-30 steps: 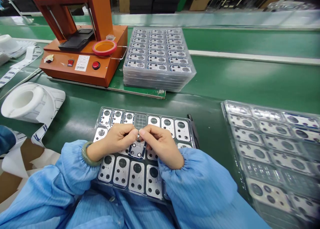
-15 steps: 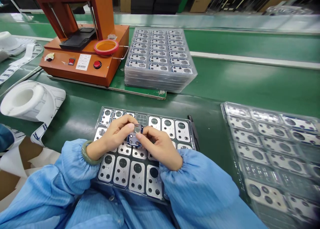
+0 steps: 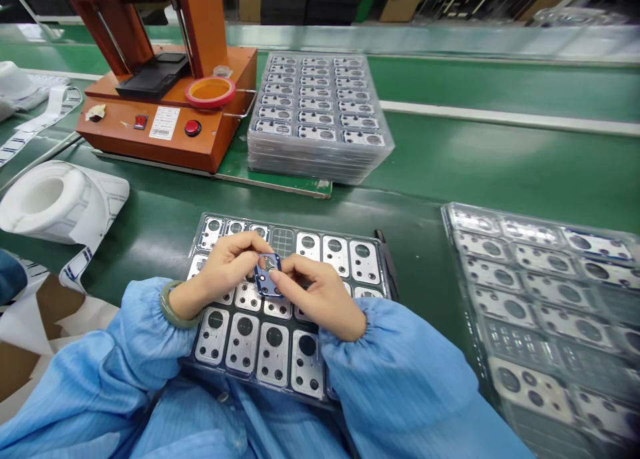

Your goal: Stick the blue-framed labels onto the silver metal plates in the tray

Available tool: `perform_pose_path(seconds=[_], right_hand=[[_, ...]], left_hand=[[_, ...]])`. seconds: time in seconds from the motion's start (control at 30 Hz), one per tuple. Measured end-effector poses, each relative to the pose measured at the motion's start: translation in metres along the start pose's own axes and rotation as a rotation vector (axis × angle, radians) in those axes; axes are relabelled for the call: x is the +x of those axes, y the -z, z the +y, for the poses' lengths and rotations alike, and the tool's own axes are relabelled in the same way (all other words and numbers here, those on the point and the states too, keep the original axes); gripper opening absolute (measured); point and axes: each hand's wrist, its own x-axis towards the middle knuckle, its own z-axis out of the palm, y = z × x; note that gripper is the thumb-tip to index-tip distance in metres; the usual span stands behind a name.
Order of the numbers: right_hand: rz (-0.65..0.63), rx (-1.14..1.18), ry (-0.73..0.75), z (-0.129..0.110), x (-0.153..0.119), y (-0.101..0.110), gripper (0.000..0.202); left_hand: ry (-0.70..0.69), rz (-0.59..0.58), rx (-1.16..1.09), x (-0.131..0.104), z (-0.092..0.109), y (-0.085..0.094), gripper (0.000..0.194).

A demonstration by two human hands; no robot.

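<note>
Between my two hands is a small metal plate (image 3: 269, 285) with round holes and a blue edge, held tilted above a tray. My left hand (image 3: 227, 265), a green bangle at its wrist, is closed with its fingers at the plate's upper left. My right hand (image 3: 317, 289) pinches the plate's right side between thumb and fingers. Below them lies a clear plastic tray (image 3: 283, 242) with rows of similar silver plates (image 3: 274, 353); one pocket in its back row has no plate. My hands hide the tray's middle.
An orange press (image 3: 160, 132) with a tape roll (image 3: 210, 93) on it stands at back left. Beside it is a stack of filled trays (image 3: 320, 155). Another tray (image 3: 545, 272) lies at right. A white roll of label strip (image 3: 50, 199) sits at left.
The plate has turned in my fingers, and its blue-edged face now catches the light differently. My left thumb has drawn back from its front. The tray stays where it was.
</note>
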Motion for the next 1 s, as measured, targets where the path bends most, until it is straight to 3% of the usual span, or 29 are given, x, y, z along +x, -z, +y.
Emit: perform_pose_path(seconds=[0.2, 0.33, 0.63, 1.0], right_hand=[[0.030, 0.089, -0.073, -0.0009, -0.0028, 0.0014, 0.027], [0.091, 0.089, -0.128, 0.0032, -0.0013, 0.0025, 0.031], [-0.111, 0.081, -0.200, 0.0058, 0.0029, 0.0038, 0.031], [-0.070, 0.070, -0.174, 0.0054, 0.0017, 0.0052, 0.018]], left_hand=[[0.014, -0.005, -0.169, -0.0018, -0.0020, 0.0021, 0.020], [0.071, 0.077, -0.096, 0.0007, 0.0010, -0.0026, 0.023], [0.080, 0.299, 0.008, 0.0046, 0.0041, -0.0046, 0.027], [0.042, 0.308, 0.047, 0.0048, 0.0028, -0.0066, 0.027]])
